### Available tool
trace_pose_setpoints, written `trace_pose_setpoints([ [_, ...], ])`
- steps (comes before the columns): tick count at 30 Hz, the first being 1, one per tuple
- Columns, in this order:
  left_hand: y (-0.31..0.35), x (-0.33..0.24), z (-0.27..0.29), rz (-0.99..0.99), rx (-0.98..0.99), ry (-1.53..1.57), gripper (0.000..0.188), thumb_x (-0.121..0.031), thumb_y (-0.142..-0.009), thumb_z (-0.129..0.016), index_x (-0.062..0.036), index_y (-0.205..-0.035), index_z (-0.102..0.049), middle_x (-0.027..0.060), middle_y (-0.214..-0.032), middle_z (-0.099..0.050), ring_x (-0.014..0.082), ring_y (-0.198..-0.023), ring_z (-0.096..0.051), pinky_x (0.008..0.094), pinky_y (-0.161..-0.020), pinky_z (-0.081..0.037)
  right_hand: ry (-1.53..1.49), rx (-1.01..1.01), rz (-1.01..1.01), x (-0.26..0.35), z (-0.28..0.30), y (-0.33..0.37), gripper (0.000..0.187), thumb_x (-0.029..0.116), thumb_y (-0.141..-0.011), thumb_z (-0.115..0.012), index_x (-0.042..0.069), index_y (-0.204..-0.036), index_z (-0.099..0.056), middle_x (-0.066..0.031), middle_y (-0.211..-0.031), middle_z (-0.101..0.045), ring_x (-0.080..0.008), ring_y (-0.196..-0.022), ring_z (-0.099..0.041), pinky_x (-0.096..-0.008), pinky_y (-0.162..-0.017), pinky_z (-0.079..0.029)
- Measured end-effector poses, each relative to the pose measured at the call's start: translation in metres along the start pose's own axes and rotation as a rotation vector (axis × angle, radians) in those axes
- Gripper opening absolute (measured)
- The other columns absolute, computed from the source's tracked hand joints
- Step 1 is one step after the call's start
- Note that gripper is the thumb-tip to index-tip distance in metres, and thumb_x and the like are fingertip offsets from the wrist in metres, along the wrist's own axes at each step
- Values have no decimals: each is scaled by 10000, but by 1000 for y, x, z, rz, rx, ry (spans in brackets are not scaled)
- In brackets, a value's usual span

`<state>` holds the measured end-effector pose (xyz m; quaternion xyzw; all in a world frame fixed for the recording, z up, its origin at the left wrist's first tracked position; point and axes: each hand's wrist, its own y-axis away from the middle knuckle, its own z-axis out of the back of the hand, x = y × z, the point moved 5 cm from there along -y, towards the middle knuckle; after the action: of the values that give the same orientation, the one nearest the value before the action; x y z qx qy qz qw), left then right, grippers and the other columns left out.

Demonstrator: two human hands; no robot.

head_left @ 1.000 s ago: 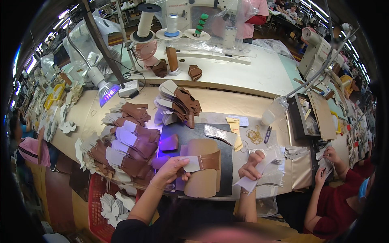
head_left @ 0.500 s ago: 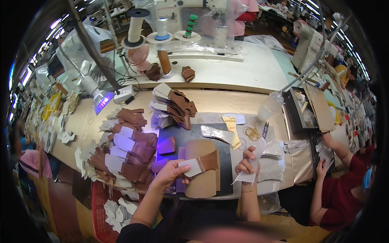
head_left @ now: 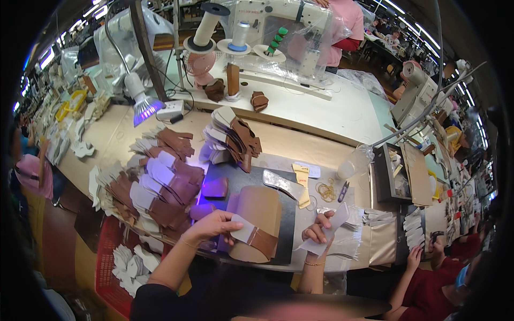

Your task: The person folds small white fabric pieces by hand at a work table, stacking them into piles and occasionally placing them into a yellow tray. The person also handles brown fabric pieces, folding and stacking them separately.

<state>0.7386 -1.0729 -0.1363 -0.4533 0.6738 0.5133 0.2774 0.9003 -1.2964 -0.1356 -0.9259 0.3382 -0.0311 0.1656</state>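
Observation:
My left hand (head_left: 217, 224) pinches the white end of a brown-and-white leather piece (head_left: 263, 242). The brown end of that piece rests across a tan rounded block (head_left: 256, 206) standing on a dark board (head_left: 286, 214). To the right, my right hand (head_left: 318, 229) is closed around a thin white sheet (head_left: 333, 227), which sticks out above and below the fingers. Left of the block lie fanned stacks of brown-and-white pieces (head_left: 168, 184), with another stack (head_left: 233, 136) behind. A metal plate-like tool (head_left: 282, 183) lies beyond the block.
Yellow slips (head_left: 301, 184), rubber bands (head_left: 325, 191) and small snips (head_left: 344, 191) lie behind my right hand. A black box (head_left: 390, 176) stands at the right. A lamp (head_left: 140, 99) hangs at the left, and a red basket (head_left: 110, 278) holds white pieces below. A co-worker's hand (head_left: 413, 259) is at far right.
The whole view has tilted. The leather piece in my left hand has swung its brown end downward onto the block's face. My right hand still holds the white sheet.

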Motion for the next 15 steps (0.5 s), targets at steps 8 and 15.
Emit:
trace_pose_setpoints([
  [8,4,4,3,-44,-24,8,339,-317,-938,-554,3,-1022,-631,53,-791,-667,116,-598,-640,203,-524,-476,-3,-101,61,4,2,-4,316,133,-968,-432,50,-1257,-530,-50,-889,-558,-106,-509,-467,-235,-493,-354],
  [15,2,17,5,-94,-6,147,385,-384,-956,-511,-12,-991,-606,49,-721,-640,122,-584,-636,206,-527,-495,-125,-205,128,6,12,-12,338,201,-1000,-373,31,-1243,-535,-27,-754,-485,-97,-462,-414,-237,-474,-337],
])
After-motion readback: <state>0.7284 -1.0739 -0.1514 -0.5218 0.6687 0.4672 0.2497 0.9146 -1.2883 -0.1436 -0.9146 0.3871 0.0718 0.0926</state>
